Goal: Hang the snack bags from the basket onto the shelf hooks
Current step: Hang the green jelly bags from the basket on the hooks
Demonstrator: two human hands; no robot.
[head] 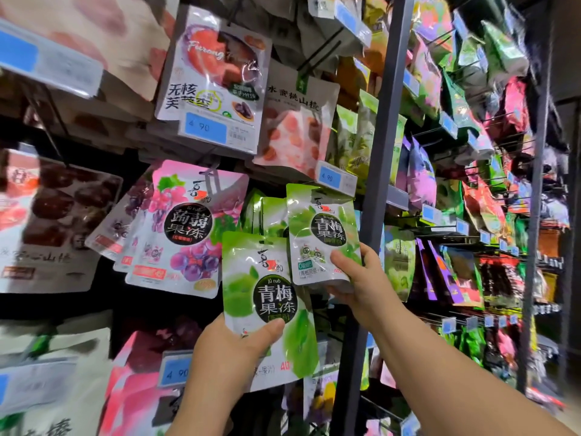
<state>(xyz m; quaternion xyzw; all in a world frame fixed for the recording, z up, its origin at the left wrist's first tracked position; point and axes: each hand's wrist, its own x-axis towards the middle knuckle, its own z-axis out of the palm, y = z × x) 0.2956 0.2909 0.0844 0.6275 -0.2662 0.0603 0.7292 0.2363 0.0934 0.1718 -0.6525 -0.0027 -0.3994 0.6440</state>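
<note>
Left hand (239, 344) gripped a green-and-white jelly bag (264, 278) by its lower left side; right hand (364, 284) pinched an identical second bag (317, 228) beside the shelf upright (382, 121).

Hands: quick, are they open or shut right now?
Left hand: gripping the lower green plastic snack bag.
Right hand: gripping the upper green plastic snack bag.

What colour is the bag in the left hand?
Green and white, with a black circle label, seen in the head view: bag, left hand.
</note>
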